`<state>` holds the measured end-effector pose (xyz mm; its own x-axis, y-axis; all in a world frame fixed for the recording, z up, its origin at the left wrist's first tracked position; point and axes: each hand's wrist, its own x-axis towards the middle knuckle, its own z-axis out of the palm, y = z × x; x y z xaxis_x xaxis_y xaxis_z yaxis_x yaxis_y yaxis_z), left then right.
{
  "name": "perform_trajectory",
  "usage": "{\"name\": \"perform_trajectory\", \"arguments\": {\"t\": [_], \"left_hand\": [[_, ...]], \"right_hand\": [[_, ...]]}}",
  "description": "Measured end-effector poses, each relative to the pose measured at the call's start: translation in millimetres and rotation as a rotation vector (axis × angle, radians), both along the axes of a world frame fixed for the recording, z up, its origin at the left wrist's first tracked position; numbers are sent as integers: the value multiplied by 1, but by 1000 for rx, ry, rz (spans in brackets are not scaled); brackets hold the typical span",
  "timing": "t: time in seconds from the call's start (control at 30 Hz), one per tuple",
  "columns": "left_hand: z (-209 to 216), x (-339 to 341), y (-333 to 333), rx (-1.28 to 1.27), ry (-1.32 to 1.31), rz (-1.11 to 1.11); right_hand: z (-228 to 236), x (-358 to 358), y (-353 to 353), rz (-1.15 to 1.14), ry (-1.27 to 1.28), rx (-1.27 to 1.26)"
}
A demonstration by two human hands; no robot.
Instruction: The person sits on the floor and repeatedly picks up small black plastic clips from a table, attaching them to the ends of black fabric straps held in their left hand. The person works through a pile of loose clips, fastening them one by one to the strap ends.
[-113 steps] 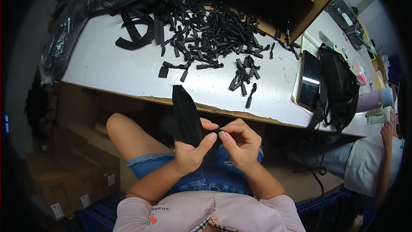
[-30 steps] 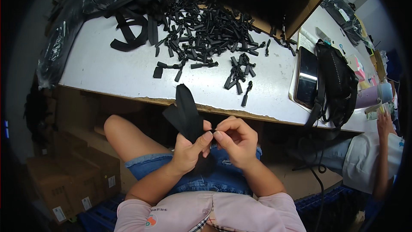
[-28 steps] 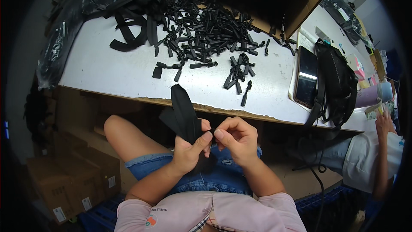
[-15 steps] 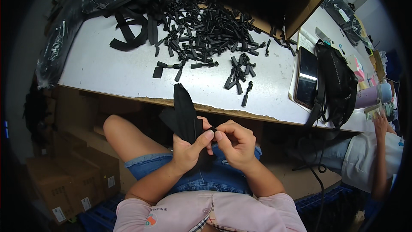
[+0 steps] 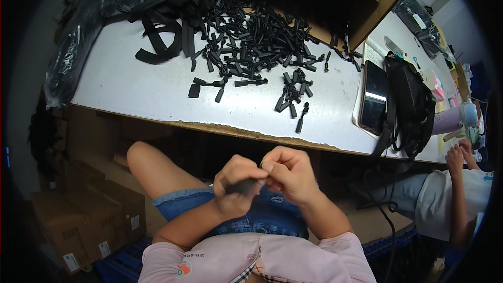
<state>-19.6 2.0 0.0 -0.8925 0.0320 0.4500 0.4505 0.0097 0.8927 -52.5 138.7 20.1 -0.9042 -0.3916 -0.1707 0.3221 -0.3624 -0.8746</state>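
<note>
My left hand (image 5: 233,170) is closed round a black fabric strip (image 5: 243,186), smeared by motion and mostly hidden by the fingers. Right beside it, my right hand (image 5: 294,175) pinches thumb against forefinger at the left hand's fingertips; whatever is in that pinch is too small to make out. Both hands are over my lap, in front of the table edge. On the white table (image 5: 131,86) lies a large heap of black zipper pulls (image 5: 267,39). Nearer to me are a small cluster of pulls (image 5: 291,94) and a single pull (image 5: 302,118).
A cardboard box (image 5: 385,13) lies open behind the heap. Black straps (image 5: 160,50) lie loose on the left. On the right are a phone (image 5: 373,97), a black bag (image 5: 411,99) and a purple cup (image 5: 448,120). A co-worker's hands (image 5: 458,154) are at the far right; cartons (image 5: 89,220) stand lower left.
My left hand has turned over and closed round the black strip, whose long end no longer stands up toward the table. The right hand keeps its pinch. The co-worker's hands have shifted.
</note>
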Motion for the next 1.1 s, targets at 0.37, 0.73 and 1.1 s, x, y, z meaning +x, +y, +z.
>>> {"name": "perform_trajectory", "arguments": {"t": [0.37, 0.73, 1.1], "left_hand": [[5, -10, 1, 472, -812, -71], [-4, -5, 10, 288, -398, 87], [0, -1, 1, 327, -467, 13]], "right_hand": [[7, -73, 36, -460, 1005, 1551], [13, -14, 16, -33, 757, 574], [6, -6, 8, -132, 796, 537]]}}
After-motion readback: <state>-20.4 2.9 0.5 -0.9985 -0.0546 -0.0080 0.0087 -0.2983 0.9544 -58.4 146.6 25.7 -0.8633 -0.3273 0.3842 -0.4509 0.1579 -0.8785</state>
